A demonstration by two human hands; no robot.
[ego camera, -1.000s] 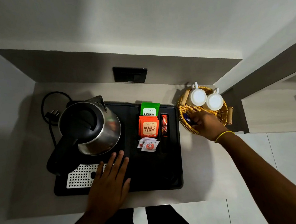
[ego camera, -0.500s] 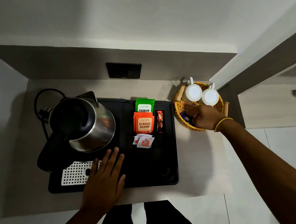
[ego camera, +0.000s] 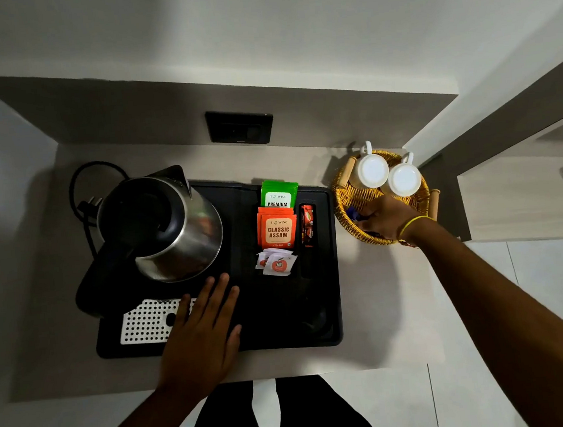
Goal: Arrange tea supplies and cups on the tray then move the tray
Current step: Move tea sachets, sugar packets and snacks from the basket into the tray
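We seem to stand at a hotel-room tea nook: kettle (ego camera: 161,225) at ten o'clock, sachets (ego camera: 277,229) on the black tray (ego camera: 284,330), wall socket (ego camera: 239,126) at twelve.

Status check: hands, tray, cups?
Left hand flat on black tray. Right hand inside basket, grip hidden. Two cups in basket.

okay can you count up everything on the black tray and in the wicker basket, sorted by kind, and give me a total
Kettle: 1
Green tea packet: 1
Orange tea packets: 1 stack, count hidden
Red stick sachet: 1
Small white sachets: 2
White cups: 2, in the basket
Dark blue item: 1, under the right hand
Total: at least 9
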